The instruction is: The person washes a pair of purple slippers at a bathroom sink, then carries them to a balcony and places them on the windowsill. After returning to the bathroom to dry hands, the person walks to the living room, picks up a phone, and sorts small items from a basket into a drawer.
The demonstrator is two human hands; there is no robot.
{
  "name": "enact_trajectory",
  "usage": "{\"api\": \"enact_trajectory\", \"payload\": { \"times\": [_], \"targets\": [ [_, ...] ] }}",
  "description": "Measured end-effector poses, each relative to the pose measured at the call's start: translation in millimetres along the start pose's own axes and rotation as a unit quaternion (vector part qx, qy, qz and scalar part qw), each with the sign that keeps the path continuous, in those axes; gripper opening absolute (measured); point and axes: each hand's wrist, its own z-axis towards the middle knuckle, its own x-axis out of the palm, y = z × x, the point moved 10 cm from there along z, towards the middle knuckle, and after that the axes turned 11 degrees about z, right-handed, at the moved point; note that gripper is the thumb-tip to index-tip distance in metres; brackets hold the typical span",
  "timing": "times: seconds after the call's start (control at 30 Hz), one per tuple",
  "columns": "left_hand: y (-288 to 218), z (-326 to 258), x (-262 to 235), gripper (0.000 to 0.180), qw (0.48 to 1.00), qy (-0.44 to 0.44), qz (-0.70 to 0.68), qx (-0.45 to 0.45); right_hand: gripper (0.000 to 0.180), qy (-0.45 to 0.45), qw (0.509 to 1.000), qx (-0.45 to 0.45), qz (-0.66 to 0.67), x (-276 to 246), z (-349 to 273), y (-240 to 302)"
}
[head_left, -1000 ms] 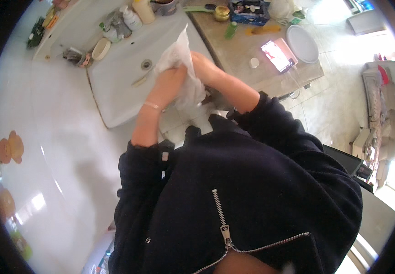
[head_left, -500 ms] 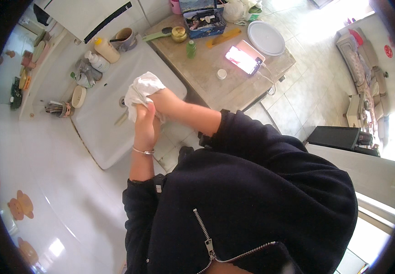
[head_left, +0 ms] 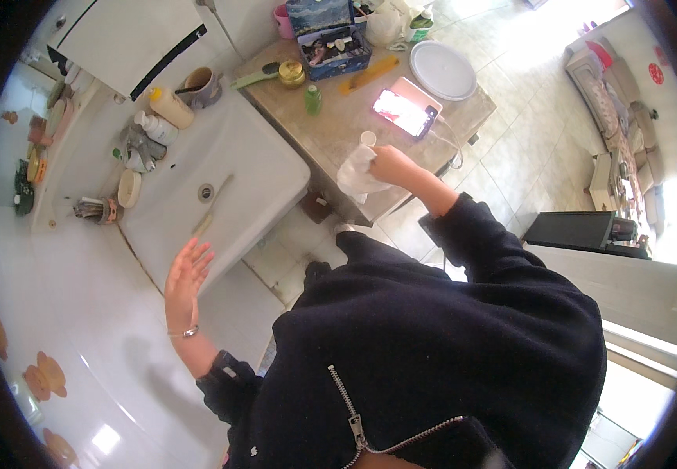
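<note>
Tiled bathroom, white sink [head_left: 260, 168] on the left with a small stone-topped table [head_left: 338, 133] right beside it. The right hand [head_left: 389, 164] is clenched around a crumpled white cloth [head_left: 356, 176], holding it over the table's near edge, just by a little white cup [head_left: 367, 139] and a lit-up phone [head_left: 405, 111]. The left hand [head_left: 187, 273] is empty, fingers spread, hanging near the sink's front rim.

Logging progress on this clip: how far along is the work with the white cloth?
Done: nothing finished shows. In hand: the right hand grips the crumpled white cloth on the stone table; the left hand is open and empty beside the sink. Left: bottles and a lit tablet crowd the tabletop.
</note>
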Motion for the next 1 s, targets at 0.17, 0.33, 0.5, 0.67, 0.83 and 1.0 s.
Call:
{"api": "enact_trajectory", "payload": {
  "times": [0.17, 0.33, 0.5, 0.67, 0.83, 1.0],
  "targets": [
    [25, -13, -29, 0.053, 0.996, -0.077, -0.041, -0.021, 0.025, 0.021, 0.984, 0.046, -0.168, -19, -11, -71],
    [30, -15, -34, 0.052, 0.994, -0.093, -0.058, -0.02, 0.041, -0.281, 0.953, 0.079, -0.081, -104, -18, -85],
    [23, -19, -29, 0.051, 0.993, -0.106, -0.043, -0.015, 0.101, -0.193, 0.942, 0.14, -0.236, -99, 12, -82],
    [27, -31, -31, 0.052, 0.988, -0.144, -0.048, -0.033, 0.103, -0.166, 0.954, 0.109, -0.225, -98, 37, -88],
    [37, -42, -33, 0.053, 0.984, -0.158, -0.078, -0.031, 0.103, -0.155, 0.954, 0.074, -0.246, -99, 46, -91],
    [47, -46, -33, 0.054, 0.981, -0.174, -0.077, -0.029, 0.102, -0.212, 0.955, 0.074, -0.196, -133, 49, -101]
  ]
}}
